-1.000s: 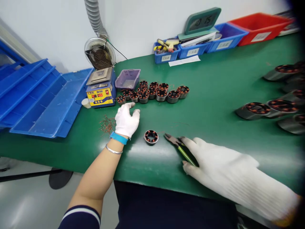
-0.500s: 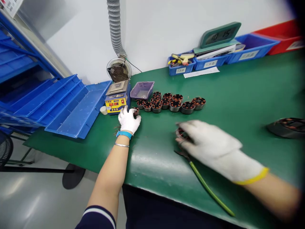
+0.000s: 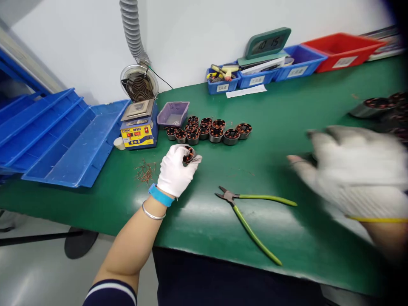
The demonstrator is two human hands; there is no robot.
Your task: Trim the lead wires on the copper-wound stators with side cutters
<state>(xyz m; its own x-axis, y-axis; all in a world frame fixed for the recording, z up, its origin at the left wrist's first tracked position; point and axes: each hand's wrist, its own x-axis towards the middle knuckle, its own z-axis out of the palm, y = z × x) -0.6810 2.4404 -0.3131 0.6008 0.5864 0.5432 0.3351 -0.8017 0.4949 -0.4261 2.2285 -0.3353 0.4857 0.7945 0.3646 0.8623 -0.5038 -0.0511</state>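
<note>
My left hand, in a white glove, is closed around a motor stator with copper windings, just above the green table. A loose bunch of copper wire clippings lies left of the wrist. My right hand, also gloved, is smeared by motion at the right. A dark patch shows between its thumb and fingers, but I cannot tell what it is. Cutting pliers with green handles lie spread on the table between the hands. Several more stators stand grouped beyond my left hand.
A yellow-and-blue soldering pot stands at the back left, beside a purple tray and a blue tray. Small blue tool boxes and a red bin line the wall. More stators sit far right.
My left hand has come away from the soldering pot, bringing the stator to the right. My right hand has moved right, away from the pliers, which now show fully. The view has turned right.
</note>
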